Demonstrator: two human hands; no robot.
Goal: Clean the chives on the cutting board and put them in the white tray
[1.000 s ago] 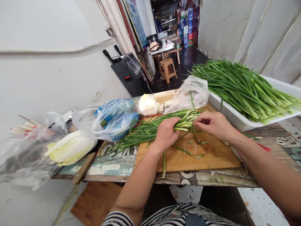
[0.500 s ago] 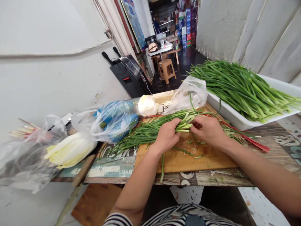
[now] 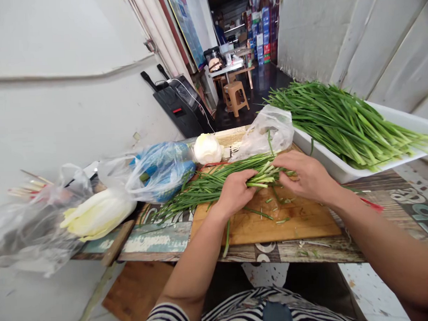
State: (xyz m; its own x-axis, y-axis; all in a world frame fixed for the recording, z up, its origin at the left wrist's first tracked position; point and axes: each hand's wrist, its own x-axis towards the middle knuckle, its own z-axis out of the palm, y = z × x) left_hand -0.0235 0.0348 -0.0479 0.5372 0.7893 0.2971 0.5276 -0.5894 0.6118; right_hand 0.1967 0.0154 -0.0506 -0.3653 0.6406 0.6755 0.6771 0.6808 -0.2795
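A bunch of garlic chives [image 3: 201, 189] lies across the wooden cutting board [image 3: 282, 226], leaves spreading left and pale stem ends pointing right. My left hand [image 3: 238, 190] is closed round the bunch near those ends. Right at the stem tips is my right hand [image 3: 305, 173], its thumb and forefinger parted around the ends; its other fingers are partly hidden. Short green trimmings [image 3: 268, 210] are scattered on the board below the hands. One loose chive [image 3: 227, 237] hangs over the board's left front corner.
A white tray [image 3: 335, 172] heaped with chives stands at the right. Behind the board lie a crumpled plastic bag [image 3: 265, 135] and a round white vegetable [image 3: 207, 149]. Leftward are a blue bundle in clear plastic [image 3: 165, 169], a napa cabbage [image 3: 100, 213] and a wooden handle [image 3: 118, 242].
My right hand has shifted slightly right and its thumb and forefinger have spread apart. My left hand keeps its hold on the chives, almost unmoved. The view has shifted a little.
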